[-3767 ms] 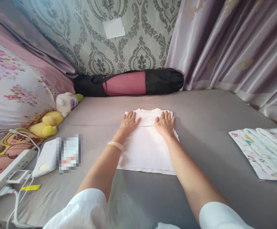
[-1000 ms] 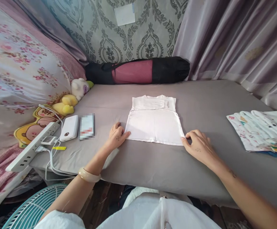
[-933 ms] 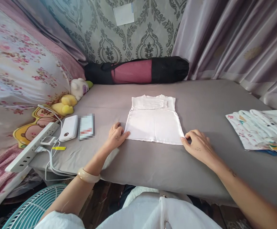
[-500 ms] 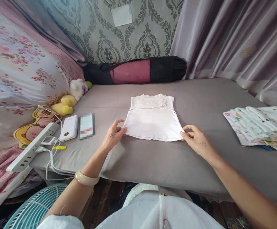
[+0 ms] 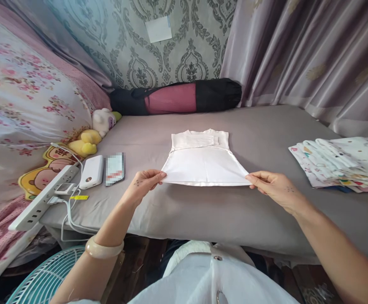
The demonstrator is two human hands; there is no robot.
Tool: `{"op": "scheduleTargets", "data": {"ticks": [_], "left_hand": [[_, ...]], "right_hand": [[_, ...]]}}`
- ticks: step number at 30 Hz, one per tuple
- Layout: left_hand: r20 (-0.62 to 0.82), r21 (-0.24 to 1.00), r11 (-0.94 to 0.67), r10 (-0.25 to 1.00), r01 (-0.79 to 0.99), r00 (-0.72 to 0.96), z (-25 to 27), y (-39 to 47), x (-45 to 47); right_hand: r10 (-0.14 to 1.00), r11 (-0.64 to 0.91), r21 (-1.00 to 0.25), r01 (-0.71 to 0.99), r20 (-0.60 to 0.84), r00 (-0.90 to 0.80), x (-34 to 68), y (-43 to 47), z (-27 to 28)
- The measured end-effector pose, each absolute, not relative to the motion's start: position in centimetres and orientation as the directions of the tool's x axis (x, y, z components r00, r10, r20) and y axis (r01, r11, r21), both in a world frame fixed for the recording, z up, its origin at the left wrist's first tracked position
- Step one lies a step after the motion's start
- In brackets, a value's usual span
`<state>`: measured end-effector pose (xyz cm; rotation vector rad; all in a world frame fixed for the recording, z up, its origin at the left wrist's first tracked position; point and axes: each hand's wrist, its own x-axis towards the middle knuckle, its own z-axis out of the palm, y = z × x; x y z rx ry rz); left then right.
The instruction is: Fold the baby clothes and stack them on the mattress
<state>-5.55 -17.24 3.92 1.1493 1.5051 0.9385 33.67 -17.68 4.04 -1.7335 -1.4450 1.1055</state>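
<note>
A small white long-sleeved shirt (image 5: 203,162) lies on the grey sheet in front of me, its neckline away from me and its sleeves folded across the upper part. My left hand (image 5: 146,182) pinches the left corner of the hem between thumb and fingers. At the opposite corner, my right hand (image 5: 271,188) pinches the hem the same way. Between the two hands the hem is stretched straight and looks slightly raised off the bed.
Right of the shirt is a stack of folded printed clothes (image 5: 339,164). On the left are a phone (image 5: 115,169), a white power bank (image 5: 91,172), a power strip (image 5: 44,197) with cables and plush toys (image 5: 85,142). A black-and-pink rolled bag (image 5: 171,98) lies along the wall. A fan (image 5: 49,274) stands below.
Both hands have moved outward and closed more firmly on the hem corners. The hem has been pulled wider and tauter, and appears slightly lifted.
</note>
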Motion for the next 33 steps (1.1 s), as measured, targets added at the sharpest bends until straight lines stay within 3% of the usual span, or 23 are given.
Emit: {"op": "scheduleTargets", "data": {"ticks": [4, 8, 13, 17, 22, 33], "left_hand": [[-0.334, 0.923, 0.33, 0.942, 0.197, -0.013, 5.4, -18.6, -6.0], [-0.363, 0.932, 0.363, 0.932, -0.019, -0.004, 6.1, -18.1, -6.0], [-0.241, 0.888, 0.227, 0.97, -0.4, 0.017, 6.7, -16.5, -4.1], [-0.127, 0.848, 0.156, 0.988, -0.507, 0.093, 6.9, -15.4, -2.5], [-0.133, 0.797, 0.17, 0.985, -0.58, 0.105, 6.2, -13.2, -1.8], [-0.291, 0.659, 0.271, 0.952, -0.702, 0.094, 4.7, -7.2, -1.4]], "right_hand": [[0.952, -0.286, -0.857, 0.43, -0.307, 0.021, 34.5, -18.9, 5.2], [0.945, -0.321, -0.92, 0.224, -0.325, 0.021, 35.0, -18.5, 5.7], [0.968, -0.25, -0.946, -0.208, -0.243, -0.059, 33.9, -17.1, 6.2], [0.972, -0.224, -0.88, -0.418, -0.167, -0.167, 32.4, -16.3, 6.6], [0.968, -0.241, -0.815, -0.528, -0.161, -0.193, 31.7, -14.8, 6.3], [0.958, -0.287, -0.672, -0.683, -0.21, -0.195, 31.0, -8.5, 4.4]]}}
